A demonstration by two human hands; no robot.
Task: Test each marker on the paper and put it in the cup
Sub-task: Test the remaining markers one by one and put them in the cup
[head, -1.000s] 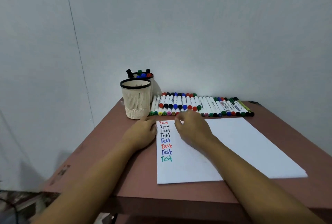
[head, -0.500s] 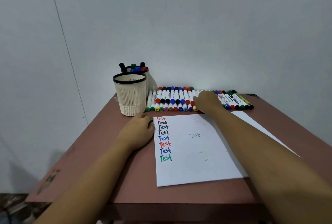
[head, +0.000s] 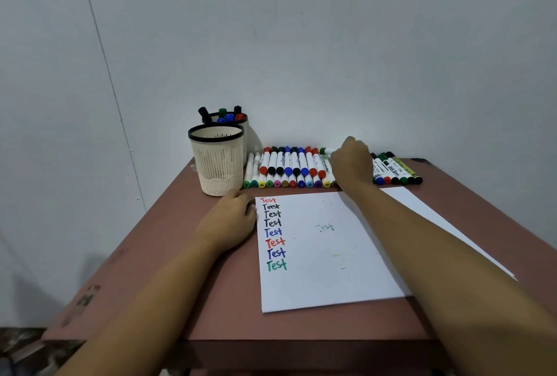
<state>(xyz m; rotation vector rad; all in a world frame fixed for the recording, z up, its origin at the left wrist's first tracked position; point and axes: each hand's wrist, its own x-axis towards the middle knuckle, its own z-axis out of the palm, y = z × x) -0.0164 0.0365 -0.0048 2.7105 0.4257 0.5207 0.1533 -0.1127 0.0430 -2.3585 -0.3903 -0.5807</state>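
Observation:
A white sheet of paper [head: 319, 282] lies on the brown table [head: 168, 258], with several coloured "Test" words [head: 273, 232] down its left side. Behind it lies a row of markers [head: 289, 166]. My right hand [head: 351, 164] is closed over the row's middle, around a white marker whose green cap [head: 324, 151] sticks out to the left. My left hand [head: 230, 220] rests curled on the table, touching the paper's left edge. A cream mesh cup [head: 217, 161] stands at the back left, and its inside is hidden.
A second cup [head: 244, 131] behind the first holds several markers. More markers [head: 396, 170] lie to the right of my right hand. A wall rises directly behind the table. The table's front edge lies just below the paper.
My right hand left the paper's top edge, reached back to the marker row and closed on a green-capped marker. My left hand stayed put. The camera tilted slightly.

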